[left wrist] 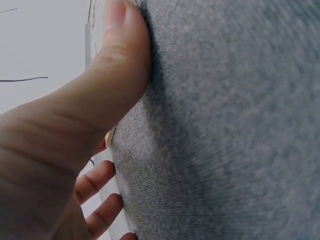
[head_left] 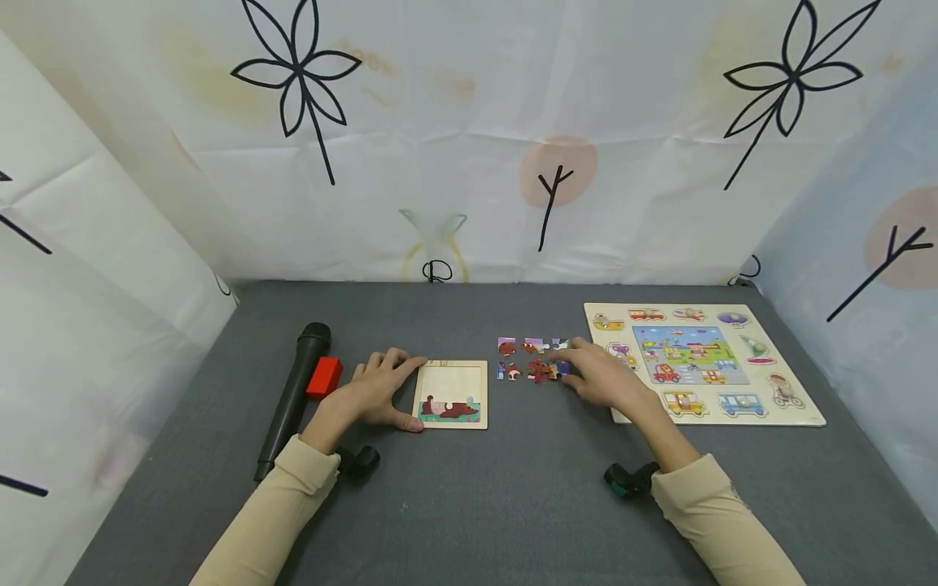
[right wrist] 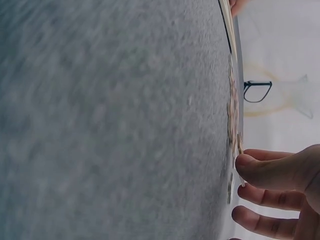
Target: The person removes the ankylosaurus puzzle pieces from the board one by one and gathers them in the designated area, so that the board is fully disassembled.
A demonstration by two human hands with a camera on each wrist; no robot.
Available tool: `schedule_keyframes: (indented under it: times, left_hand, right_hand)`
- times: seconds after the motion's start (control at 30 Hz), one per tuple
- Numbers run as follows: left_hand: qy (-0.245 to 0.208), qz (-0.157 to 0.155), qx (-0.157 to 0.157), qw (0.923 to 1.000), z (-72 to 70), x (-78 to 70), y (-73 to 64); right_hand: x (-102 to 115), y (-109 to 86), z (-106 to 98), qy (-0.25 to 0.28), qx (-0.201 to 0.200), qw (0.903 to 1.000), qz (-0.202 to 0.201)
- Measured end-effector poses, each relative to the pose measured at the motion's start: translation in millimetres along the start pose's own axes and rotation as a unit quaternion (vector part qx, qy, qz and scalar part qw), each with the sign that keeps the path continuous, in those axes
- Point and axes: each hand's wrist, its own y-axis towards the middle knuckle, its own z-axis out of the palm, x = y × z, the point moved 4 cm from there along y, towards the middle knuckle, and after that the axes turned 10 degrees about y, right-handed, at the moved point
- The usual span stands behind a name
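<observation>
A small square wooden puzzle tray (head_left: 450,374) lies in front of the person, with joined pieces (head_left: 450,409) picturing a brown animal along its lower side. My left hand (head_left: 377,391) spans the tray's left side, index fingertip at the upper corner and thumb at the lower one. In the left wrist view the thumb (left wrist: 117,55) runs low along the table, other fingers spread. To the tray's right, loose jigsaw pieces (head_left: 540,370) sit in two rows. My right hand (head_left: 602,374) is over their right end, pinching a thin jigsaw piece (right wrist: 241,172) between thumb and fingers.
A large wooden picture board (head_left: 795,358) with vehicles lies at the right, partly behind the right hand. Left of the left hand are a black microphone (head_left: 296,395) and a red block (head_left: 325,378). A patterned white cloth (head_left: 469,203) borders the grey table (head_left: 498,505).
</observation>
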Motion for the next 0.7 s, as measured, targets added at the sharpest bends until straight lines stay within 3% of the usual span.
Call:
schedule_keyframes:
  times: [0.5,0.7]
  left_hand:
    - [-0.001,0.0,-0.001,1.0,-0.4,-0.4,-0.1]
    - [-0.001,0.0,-0.001,1.0,-0.7,-0.7,-0.4]
  right_hand:
    - [-11.0,-1.8,0.3,-0.01,0.017,0.9992,0.035]
    - [-11.8,-2.0,0.0,-0.021,0.006,0.9993,0.031]
